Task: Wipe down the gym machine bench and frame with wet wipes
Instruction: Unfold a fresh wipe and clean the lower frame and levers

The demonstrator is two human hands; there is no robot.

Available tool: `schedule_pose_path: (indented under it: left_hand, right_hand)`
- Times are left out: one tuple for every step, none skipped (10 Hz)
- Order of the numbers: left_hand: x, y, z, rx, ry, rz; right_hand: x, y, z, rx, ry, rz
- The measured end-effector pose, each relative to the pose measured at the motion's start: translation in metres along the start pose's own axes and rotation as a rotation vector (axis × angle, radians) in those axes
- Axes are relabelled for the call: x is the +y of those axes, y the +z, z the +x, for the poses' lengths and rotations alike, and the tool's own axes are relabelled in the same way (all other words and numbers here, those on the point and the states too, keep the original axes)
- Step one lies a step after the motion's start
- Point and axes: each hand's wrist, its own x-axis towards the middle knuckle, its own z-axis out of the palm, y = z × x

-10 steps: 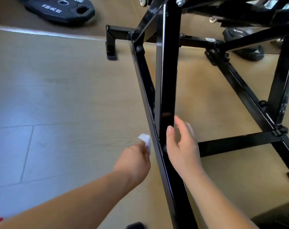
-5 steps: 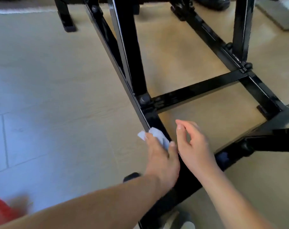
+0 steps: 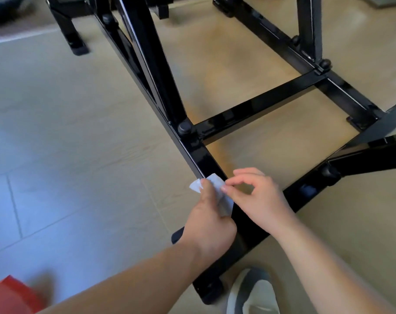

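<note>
Between our two hands sits the wet wipe (image 3: 217, 194), a small crumpled white sheet pressed on the black base rail (image 3: 199, 156) of the frame (image 3: 260, 103). Our left hand (image 3: 206, 220) grips it, fingers curled round its lower part and the thumb laid on top. Our right hand (image 3: 259, 197) comes in just beside it, loosely curled, with thumb and forefinger seeming to nip the wipe's right edge, as if to unfold or turn it.

Beyond the hands the rail runs away to a bolted joint, where a cross bar (image 3: 263, 102) branches off to the right and an upright post (image 3: 151, 53) rises. Behind the hands, toward us, a grey shoe (image 3: 253, 293) stands by the rail's foot, and far to the left of our left hand lies a blurred red object (image 3: 8, 295) on the pale floor (image 3: 67, 132).

We judge the job to be in mid-course, down at the lowest part of the frame. The gloss of the paint does not tell us which bars are already wiped. The bench pad is out of view, so we cannot say whether it is done.

No brand, label or writing can be read anywhere around the hands
</note>
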Motion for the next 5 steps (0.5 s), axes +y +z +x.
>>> schedule_pose_path:
  left_hand:
    - [-0.018,0.002,-0.001,0.053,0.072,-0.104]
    - [-0.020,0.005,0.006,0.078,-0.029,-0.206]
    - [-0.007,0.015,0.015,0.142,-0.060,-0.162]
    - [-0.001,0.034,0.030,0.217,-0.043,-0.159]
    - [0.004,0.037,0.062,0.249,-0.139,-0.273]
  right_hand:
    - [0.008,0.006,0.002,0.091,-0.020,-0.067]
    - [0.008,0.004,0.007,0.128,0.068,-0.123]
    - [0.012,-0.009,0.009,0.033,0.166,-0.179]
    - [0.016,-0.017,0.012,0.107,0.133,-0.082]
    - [0.014,-0.012,0.017,0.213,0.099,0.107]
